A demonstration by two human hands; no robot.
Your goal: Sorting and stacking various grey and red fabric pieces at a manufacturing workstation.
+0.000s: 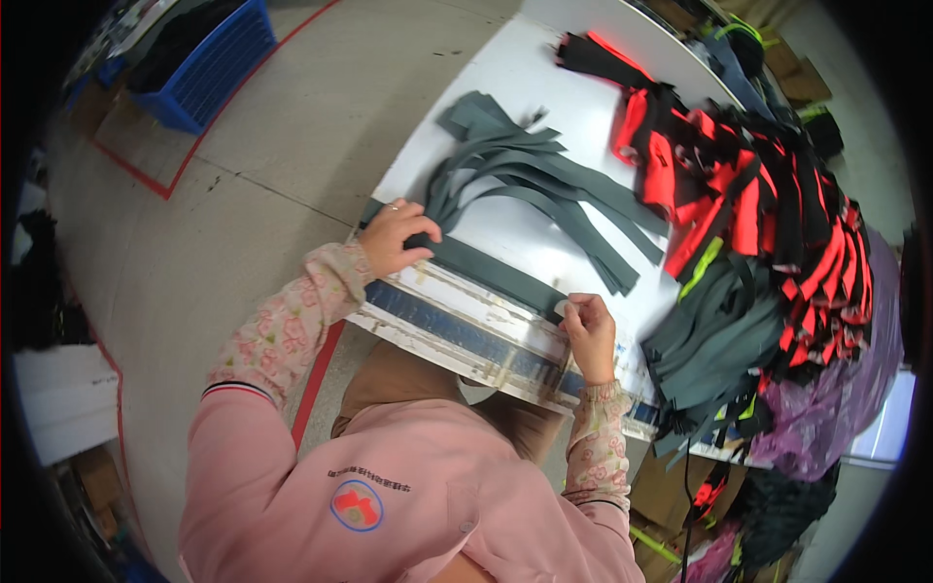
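Note:
A dark grey fabric strip [496, 272] lies flat and stretched along the near edge of the white table. At its left end my left hand [397, 238] is closed on the strip, fingers bent and pressing down on it. My right hand [590, 335] is at the strip's right end, thumb and fingers pinching a small pale flat piece [562, 307] against the cloth; what this piece is cannot be made out. Just beyond the strip, a loose bunch of grey strips [530, 170] fans out across the table, its left part close to my left hand.
Red-and-black fabric pieces [748, 185] are heaped along the table's right side, with a pile of grey strips [719, 330] nearer me. Purple plastic [855, 369] hangs beyond them. Worn tape [437, 316] covers the table's front edge. A blue crate [209, 68] stands on the floor, far left.

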